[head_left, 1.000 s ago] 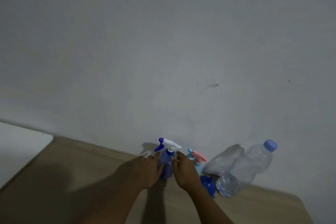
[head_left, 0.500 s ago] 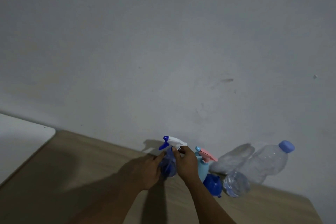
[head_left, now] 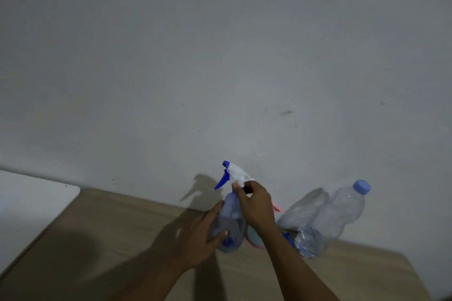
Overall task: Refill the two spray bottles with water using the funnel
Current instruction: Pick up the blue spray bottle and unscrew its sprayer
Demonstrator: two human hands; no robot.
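Clearly at the opening step: left hand [head_left: 205, 234] wrapped around the body of the blue spray bottle [head_left: 230, 225], right hand [head_left: 256, 205] pinched shut on the collar just under the white and blue trigger head [head_left: 234, 173], apparently set to unscrew it. Bottle upright or slightly tilted near the back edge of the table [head_left: 102, 239], whether resting on it or just lifted off hard to tell. Next, probably: a twist of the collar while holding the body steady, then lifting the head and its dip tube straight out. Behind the right wrist, only a pink and teal sliver of the second spray bottle [head_left: 254, 242], and a small blue piece [head_left: 286, 237], possibly the funnel, mostly hidden. Just to the right, a clear water bottle [head_left: 342, 210] with a blue cap, leaning toward the wall [head_left: 220, 56]. Pale wood-grain table, dimly lit, long shadows of the arms across it; plain grey wall with faint scuffs; a white surface [head_left: 31, 203] at the left edge.
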